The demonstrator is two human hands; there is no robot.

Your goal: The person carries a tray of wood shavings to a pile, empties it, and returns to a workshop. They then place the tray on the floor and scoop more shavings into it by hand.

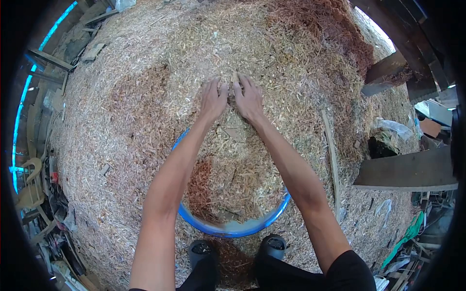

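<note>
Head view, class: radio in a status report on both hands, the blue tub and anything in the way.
Left hand and right hand open, flat on sawdust pile. Blue tub below, nearly full. Thin wood strip lies right, clear of hands.

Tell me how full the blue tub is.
Nearly full. The blue tub holds wood shavings almost up to its near rim; only a thin strip of inner wall shows. Its far side is buried in the pile.

Blue tub's far rim, perhaps fingertips too, buried under wood shavings.
</note>
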